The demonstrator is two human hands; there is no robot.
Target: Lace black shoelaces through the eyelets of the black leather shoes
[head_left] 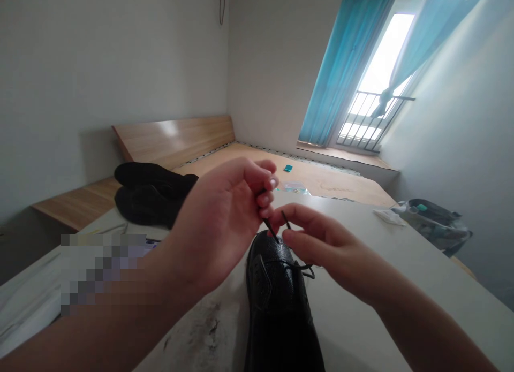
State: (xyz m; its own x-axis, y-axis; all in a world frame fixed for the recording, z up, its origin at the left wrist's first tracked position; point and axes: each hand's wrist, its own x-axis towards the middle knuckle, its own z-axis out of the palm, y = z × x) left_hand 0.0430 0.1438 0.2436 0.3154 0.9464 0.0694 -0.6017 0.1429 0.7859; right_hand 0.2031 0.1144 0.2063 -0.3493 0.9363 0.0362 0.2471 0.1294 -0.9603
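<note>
A black leather shoe (277, 302) lies on the white table in front of me, its toe pointing away. A dark lace (304, 266) crosses the shoe and loops out on its right side. Above the toe, my left hand (225, 217) is curled with its fingers closed on a dark lace, whose end sticks out below them. Close beside it, my right hand (317, 233) pinches near a thin dark lace end between thumb and forefinger. Both hands are raised over the shoe, their fingertips almost touching.
Dark shoes (148, 198) lie at the back left of the white table (353, 291). Behind it is a wooden bed base (261, 158) with a small teal item (288, 168) and a clear packet. A plastic-lined bin (436, 225) stands right, near white tissue (388, 217).
</note>
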